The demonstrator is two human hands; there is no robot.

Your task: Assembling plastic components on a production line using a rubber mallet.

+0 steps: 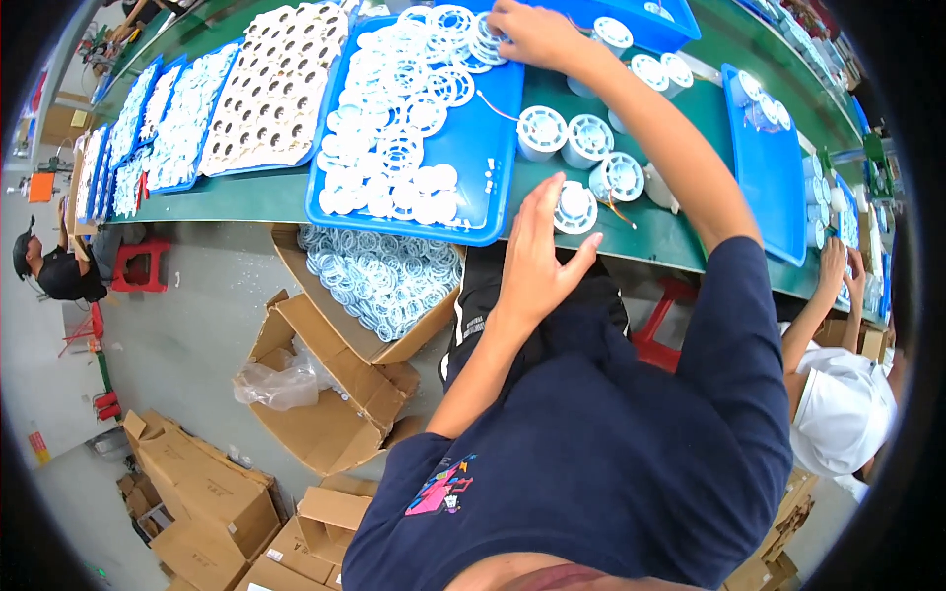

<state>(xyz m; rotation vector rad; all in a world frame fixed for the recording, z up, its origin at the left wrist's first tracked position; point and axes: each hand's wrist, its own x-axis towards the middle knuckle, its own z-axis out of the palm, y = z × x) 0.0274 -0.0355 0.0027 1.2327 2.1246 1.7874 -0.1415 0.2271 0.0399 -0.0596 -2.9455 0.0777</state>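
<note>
My left hand (537,258) lies at the table's near edge, thumb and fingers spread loosely around a white round motor-like housing (574,209) with a slotted top; whether it touches the housing is hard to tell. Stretched to the far side, my right hand (542,34) has its fingers curled on a white slotted disc (486,44) at the upper right of a blue tray (498,182). Similar discs (428,114) and small white round pieces (340,197) fill much of that tray. More white housings (542,130) stand upright right of it, some with thin wires.
A cardboard box (429,345) of pale rings sits below the table edge. Left stand an egg-crate tray (271,94) and several filled blue trays (187,148). Another blue tray (774,197) lies right, near a co-worker in a white cap (843,409). Red stools (662,330) stand underneath.
</note>
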